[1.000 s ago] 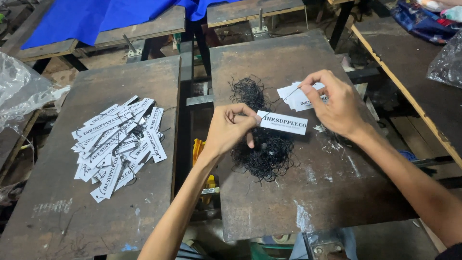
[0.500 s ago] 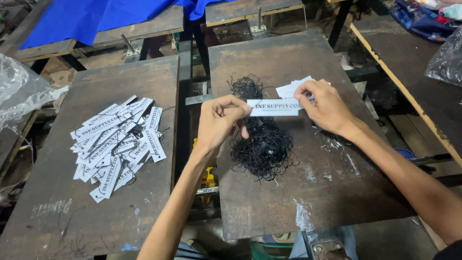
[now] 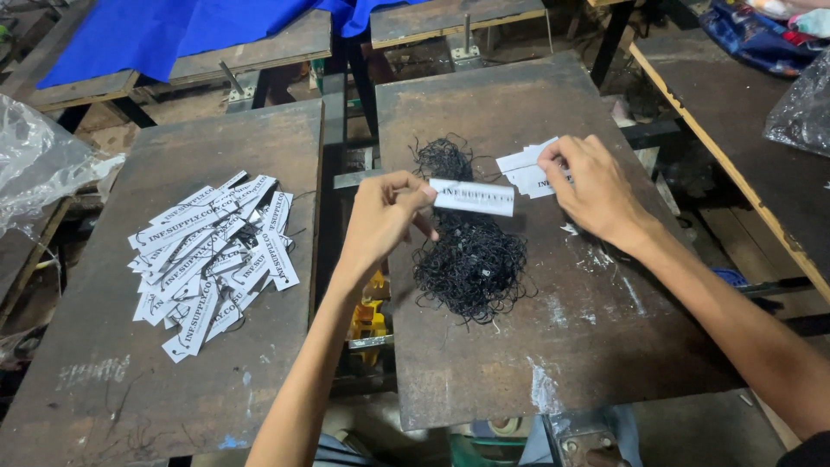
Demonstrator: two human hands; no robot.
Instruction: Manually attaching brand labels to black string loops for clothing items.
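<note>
The left hand [image 3: 385, 216] pinches one end of a single white paper tag [image 3: 474, 197] between thumb and fingertips, closed on it, holding it just above a tangled heap of black string loops [image 3: 471, 255]. The tag's long axis runs nearly level, left to right across the view, its free end pointing toward the right hand [image 3: 595, 192] and dipping slightly that way. The right hand rests with its fingers curled down on a small stack of white tags [image 3: 529, 171]; how many lie in that stack cannot be told, and whether the fingers actually grip one is hidden by the hand. Both hands work over the right of two dark, worn wooden boards [image 3: 519, 346], which has bare room in front of the string heap down to its near edge. A gap with metal framing separates it from the left board [image 3: 104, 380], where a loose pile of finished tags [image 3: 212, 255], far too overlapped to count, lies well apart from the hands. Crumpled clear plastic [image 3: 39, 169] sits at the far left, and blue cloth [image 3: 173, 30] covers the bench beyond.
</note>
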